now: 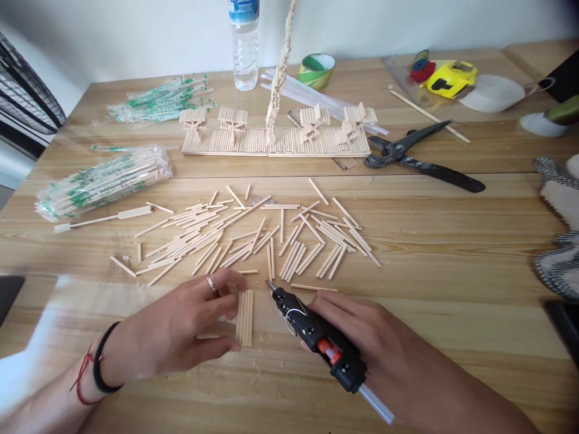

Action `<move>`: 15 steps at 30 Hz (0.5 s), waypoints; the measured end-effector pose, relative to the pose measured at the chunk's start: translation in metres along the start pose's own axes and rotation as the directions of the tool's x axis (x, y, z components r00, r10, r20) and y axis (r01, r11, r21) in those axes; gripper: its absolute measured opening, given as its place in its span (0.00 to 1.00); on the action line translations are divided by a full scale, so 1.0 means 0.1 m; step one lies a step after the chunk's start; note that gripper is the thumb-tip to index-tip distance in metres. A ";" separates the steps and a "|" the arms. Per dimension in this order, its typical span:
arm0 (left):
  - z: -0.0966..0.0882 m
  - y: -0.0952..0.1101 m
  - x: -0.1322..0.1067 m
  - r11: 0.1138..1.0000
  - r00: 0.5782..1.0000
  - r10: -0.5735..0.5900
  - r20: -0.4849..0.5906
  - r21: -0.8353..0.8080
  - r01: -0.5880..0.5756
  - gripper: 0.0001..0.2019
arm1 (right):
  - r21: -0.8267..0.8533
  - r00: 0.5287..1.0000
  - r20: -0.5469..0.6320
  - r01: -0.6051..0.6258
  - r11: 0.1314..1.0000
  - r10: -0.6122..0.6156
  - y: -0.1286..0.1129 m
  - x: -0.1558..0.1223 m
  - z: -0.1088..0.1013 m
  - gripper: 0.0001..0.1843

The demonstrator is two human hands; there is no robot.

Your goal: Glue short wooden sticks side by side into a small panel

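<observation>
My right hand (357, 325) is wrapped round a black hot glue gun (316, 337). Its nozzle points up and left, and a clear glue stick (376, 402) sticks out of its back end. Beside a small row of short wooden sticks (245, 318), laid side by side on the table, my left hand (199, 319) has its thumb and fingers apart. The fingertips are at the row's left edge, at its upper and lower ends; whether they press on it I cannot tell. Many loose cut sticks (194, 235) lie scattered just beyond both hands.
At the back stands a stick-built model (226, 141) with a tall thin column (280, 66). Around it are a water bottle (245, 54), green tape (317, 71), pliers (407, 150) and a yellow tape measure (451, 79). Packs of wrapped sticks (108, 181) lie left.
</observation>
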State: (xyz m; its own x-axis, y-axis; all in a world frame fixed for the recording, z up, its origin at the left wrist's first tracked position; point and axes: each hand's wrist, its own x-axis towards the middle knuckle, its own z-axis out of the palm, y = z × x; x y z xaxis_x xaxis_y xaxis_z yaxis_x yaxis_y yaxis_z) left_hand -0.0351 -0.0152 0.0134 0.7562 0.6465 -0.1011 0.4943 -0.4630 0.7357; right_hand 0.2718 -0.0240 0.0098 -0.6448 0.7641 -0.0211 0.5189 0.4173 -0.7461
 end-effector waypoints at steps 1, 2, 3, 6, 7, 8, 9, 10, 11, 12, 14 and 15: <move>0.00 0.00 0.00 1.000 1.000 0.000 0.004 -0.002 0.000 0.10 | 0.002 1.000 -0.002 0.003 1.000 -0.003 0.00 0.00 0.00 0.19; 0.00 0.00 0.00 1.000 1.000 -0.001 0.008 -0.003 0.001 0.11 | 0.005 1.000 -0.002 0.006 1.000 -0.006 0.01 0.00 0.01 0.19; 0.00 0.00 0.00 1.000 1.000 -0.001 0.011 -0.004 0.001 0.11 | 0.006 1.000 0.000 0.005 1.000 -0.005 0.01 0.00 0.01 0.18; 0.00 0.00 -0.02 1.000 1.000 -0.002 0.018 -0.001 0.002 0.11 | 0.007 1.000 0.018 -0.004 1.000 0.004 0.05 -0.01 0.01 0.18; 0.00 -0.01 -0.02 1.000 1.000 -0.001 0.021 0.000 0.001 0.10 | 0.009 1.000 0.024 -0.009 1.000 0.009 0.06 -0.02 0.01 0.18; 0.00 -0.01 -0.03 1.000 1.000 0.000 0.023 0.000 0.000 0.10 | 0.014 1.000 0.028 -0.009 1.000 0.008 0.07 -0.02 0.02 0.19; 0.01 -0.01 -0.03 1.000 1.000 0.000 0.025 0.000 0.000 0.09 | 0.019 1.000 0.029 -0.009 1.000 0.008 0.08 -0.03 0.02 0.19; 0.01 -0.02 -0.03 1.000 1.000 0.001 0.026 0.001 -0.001 0.09 | 0.024 1.000 0.030 -0.007 1.000 0.007 0.09 -0.03 0.02 0.18; 0.01 -0.02 -0.03 1.000 1.000 0.000 0.026 0.002 0.000 0.09 | 0.028 0.999 0.032 -0.007 1.000 0.006 0.09 -0.03 0.03 0.17; 0.01 -0.02 -0.03 1.000 1.000 -0.001 0.024 0.004 0.001 0.09 | 0.032 0.999 0.034 -0.007 0.999 0.006 0.09 -0.03 0.03 0.15; 0.01 -0.02 -0.02 1.000 1.000 -0.003 0.020 0.007 0.003 0.09 | 0.038 0.999 0.034 -0.008 0.999 0.006 0.07 -0.03 0.03 0.14; 0.01 -0.02 -0.01 1.000 1.000 -0.005 0.020 0.009 0.004 0.09 | 0.042 0.999 0.033 -0.008 0.999 0.007 0.06 -0.02 0.03 0.14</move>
State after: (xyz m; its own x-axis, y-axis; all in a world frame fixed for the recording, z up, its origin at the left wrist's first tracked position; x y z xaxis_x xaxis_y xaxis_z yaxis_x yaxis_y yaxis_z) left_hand -0.0364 -0.0161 0.0114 0.7622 0.6365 -0.1178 0.5016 -0.4658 0.7290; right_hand 0.2749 -0.0244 0.0032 -0.6594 0.7503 -0.0485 0.5005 0.3898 -0.7730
